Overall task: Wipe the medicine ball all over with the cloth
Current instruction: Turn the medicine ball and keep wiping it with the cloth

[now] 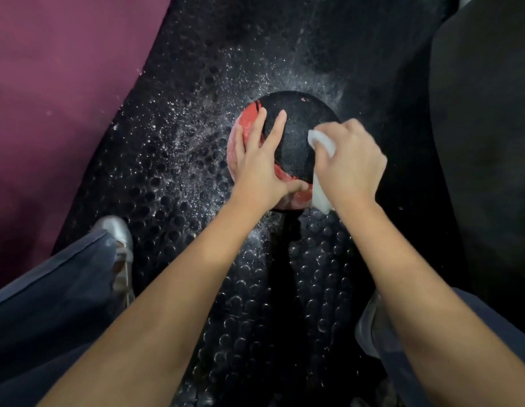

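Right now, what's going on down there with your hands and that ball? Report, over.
Left hand flat on the medicine ball, steadying it. Right hand grips the white cloth against the ball's right side. White powder scattered on the black mat; nothing blocking.

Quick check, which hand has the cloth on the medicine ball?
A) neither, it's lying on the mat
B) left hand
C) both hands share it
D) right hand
D: the right hand grips the white cloth against the right side of the medicine ball, while the left hand lies spread on the ball's left side with straight fingers and no cloth.
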Action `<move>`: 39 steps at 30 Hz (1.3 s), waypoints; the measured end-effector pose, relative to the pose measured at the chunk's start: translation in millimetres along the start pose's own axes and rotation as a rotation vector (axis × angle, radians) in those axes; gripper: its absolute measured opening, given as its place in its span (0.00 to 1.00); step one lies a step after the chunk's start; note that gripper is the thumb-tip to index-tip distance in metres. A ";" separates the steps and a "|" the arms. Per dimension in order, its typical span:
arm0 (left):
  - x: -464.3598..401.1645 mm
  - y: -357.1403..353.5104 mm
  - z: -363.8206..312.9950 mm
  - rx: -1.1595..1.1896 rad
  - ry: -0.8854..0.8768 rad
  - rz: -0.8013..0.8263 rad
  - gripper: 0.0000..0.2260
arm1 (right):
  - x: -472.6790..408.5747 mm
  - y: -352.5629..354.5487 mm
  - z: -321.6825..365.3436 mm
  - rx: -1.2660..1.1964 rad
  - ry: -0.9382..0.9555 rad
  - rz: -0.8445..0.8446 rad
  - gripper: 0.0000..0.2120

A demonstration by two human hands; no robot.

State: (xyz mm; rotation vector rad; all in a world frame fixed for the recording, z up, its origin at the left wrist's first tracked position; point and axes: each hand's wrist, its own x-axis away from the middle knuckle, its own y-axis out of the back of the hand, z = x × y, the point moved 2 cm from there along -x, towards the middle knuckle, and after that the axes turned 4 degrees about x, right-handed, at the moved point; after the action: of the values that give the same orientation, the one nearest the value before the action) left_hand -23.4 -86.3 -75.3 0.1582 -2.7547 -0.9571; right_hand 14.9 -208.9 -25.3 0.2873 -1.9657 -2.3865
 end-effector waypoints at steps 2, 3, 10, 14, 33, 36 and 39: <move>-1.0 0.4 -0.8 0.004 -0.004 0.006 0.51 | 3.9 -1.3 3.3 0.021 -0.022 0.006 0.11; -1.6 0.9 -0.8 0.018 -0.001 0.011 0.50 | 13.5 -4.5 8.8 0.024 0.039 0.023 0.11; -0.8 -2.9 -4.4 -0.029 -0.021 -0.003 0.52 | -5.2 2.2 -5.0 0.014 -0.081 0.036 0.11; -0.8 -2.7 -4.2 -0.003 -0.031 -0.007 0.50 | 19.8 1.3 5.7 -0.007 0.128 0.044 0.10; -7.7 7.8 1.8 -0.056 -0.078 0.088 0.54 | -1.4 0.1 -7.2 -0.064 -0.061 0.102 0.11; -17.8 18.7 9.4 -0.071 -0.109 0.186 0.55 | 2.4 -0.8 -2.2 -0.083 -0.057 0.090 0.11; -19.2 19.5 14.8 -0.045 -0.104 0.213 0.57 | 8.9 -1.4 1.7 -0.105 -0.065 0.091 0.11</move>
State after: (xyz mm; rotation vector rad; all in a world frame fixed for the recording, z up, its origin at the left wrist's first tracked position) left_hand -8.9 -58.9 -77.8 -0.1940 -2.7685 -0.9942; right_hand 6.0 -208.3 -27.3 0.1147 -1.8283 -2.4592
